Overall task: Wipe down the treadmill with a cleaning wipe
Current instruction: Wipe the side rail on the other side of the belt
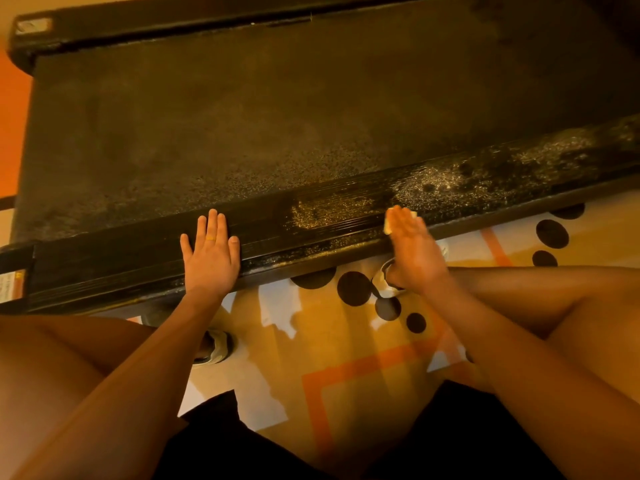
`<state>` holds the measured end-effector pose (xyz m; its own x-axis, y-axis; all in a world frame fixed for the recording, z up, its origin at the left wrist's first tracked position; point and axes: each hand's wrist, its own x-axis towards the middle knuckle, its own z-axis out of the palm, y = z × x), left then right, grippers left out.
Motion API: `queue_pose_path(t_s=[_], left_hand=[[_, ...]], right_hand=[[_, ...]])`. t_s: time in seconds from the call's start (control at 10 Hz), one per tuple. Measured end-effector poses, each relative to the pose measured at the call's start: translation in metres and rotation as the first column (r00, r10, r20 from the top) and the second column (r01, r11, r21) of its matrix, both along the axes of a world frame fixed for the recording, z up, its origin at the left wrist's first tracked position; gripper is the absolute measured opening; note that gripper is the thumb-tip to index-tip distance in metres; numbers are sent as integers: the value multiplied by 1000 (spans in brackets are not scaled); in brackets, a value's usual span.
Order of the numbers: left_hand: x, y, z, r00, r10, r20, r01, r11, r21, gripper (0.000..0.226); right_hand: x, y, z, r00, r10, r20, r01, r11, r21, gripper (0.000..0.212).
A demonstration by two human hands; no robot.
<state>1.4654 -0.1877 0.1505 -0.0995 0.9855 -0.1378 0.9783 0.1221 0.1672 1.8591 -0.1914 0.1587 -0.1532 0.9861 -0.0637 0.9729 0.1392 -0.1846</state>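
The black treadmill [242, 116] lies across the top of the view, its belt dusty and speckled. Its near side rail [311, 216] runs from lower left to upper right, dark and shiny at the left, covered in pale dust at the right. My left hand [210, 252] lies flat on the rail with straight spread fingers and a ring. My right hand [414, 251] presses a pale cleaning wipe [389, 224] onto the rail's near edge with straight fingers. Only small bits of the wipe show past the fingertips.
Below the rail lies a patterned mat [346, 375] with orange lines and black dots. My bare knees sit at both sides, and a shoe [216, 346] shows under my left forearm. An orange floor strip [12, 126] borders the treadmill's left end.
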Motion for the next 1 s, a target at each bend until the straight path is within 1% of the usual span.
queue_pose_path(t_s=[0.1, 0.2, 0.3, 0.4, 0.5, 0.6, 0.7, 0.8, 0.9, 1.0], left_hand=[[1, 0, 1, 1000, -4, 4, 5, 1000, -8, 61], [1, 0, 3, 1000, -4, 21, 5, 1000, -14, 60], [1, 0, 3, 1000, 3, 15, -3, 1000, -6, 61], [2, 1, 3, 1000, 3, 17, -3, 1000, -7, 60], [2, 0, 4, 1000, -3, 11, 3, 1000, -10, 60], [3, 0, 7, 1000, 0, 28, 0, 1000, -15, 60], [3, 0, 7, 1000, 1, 28, 0, 1000, -17, 60], [2, 1, 4, 1000, -1, 23, 1, 1000, -26, 60], [1, 1, 3, 1000, -7, 19, 8, 1000, -23, 60], [1, 1, 4, 1000, -9, 16, 10, 1000, -20, 60]], right_hand=[[42, 10, 2, 993, -118, 7, 118, 993, 2, 68], [33, 13, 2, 987, -159, 40, 159, 987, -10, 63], [0, 4, -1, 995, -95, 3, 95, 995, -6, 76], [-37, -1, -10, 995, 47, -92, -48, 999, -10, 71], [-80, -7, -9, 989, 77, -126, -83, 996, -39, 69], [-131, -16, -1, 978, 193, -84, -198, 979, -55, 76], [-182, -11, 1, 947, 317, -56, -321, 945, -63, 77], [-214, 11, 1, 926, 373, -62, -377, 924, -67, 73], [-228, 43, 3, 925, 372, -77, -376, 925, -50, 63], [-228, 79, 10, 924, 379, -52, -382, 921, -77, 60]])
